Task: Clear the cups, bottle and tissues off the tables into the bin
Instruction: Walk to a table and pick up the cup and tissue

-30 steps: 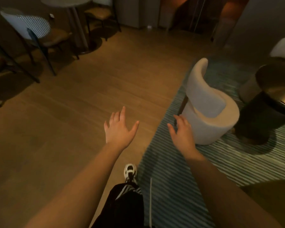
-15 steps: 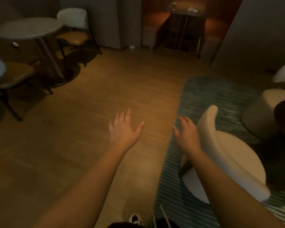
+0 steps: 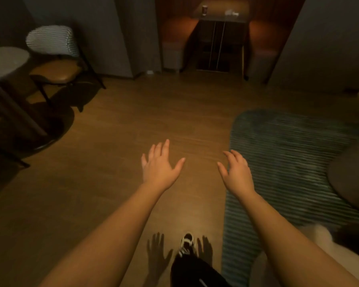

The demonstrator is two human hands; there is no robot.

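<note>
Far ahead, in a warmly lit booth, a small table (image 3: pixel 220 18) carries a paper cup (image 3: pixel 204 10) on its left side and crumpled white tissues (image 3: pixel 231 13) on its right. Both my hands are held out in front of me above the wooden floor, palms down and empty. My left hand (image 3: pixel 159 165) has its fingers spread. My right hand (image 3: pixel 236 171) has its fingers relaxed, at the edge of the rug. No bin or bottle is in view.
A round grey table (image 3: pixel 2 63) with a dark pedestal stands at the left, beside a chair (image 3: pixel 54 59) with a striped back. A striped teal rug (image 3: pixel 294 158) lies at the right, with a round pale seat (image 3: pixel 352 179) at its right edge. Booth benches flank the far table.
The view has swung up and forward: the booth table with cup and tissues is nearer. The white armchair has slid off to the right. Both hands stay empty.
</note>
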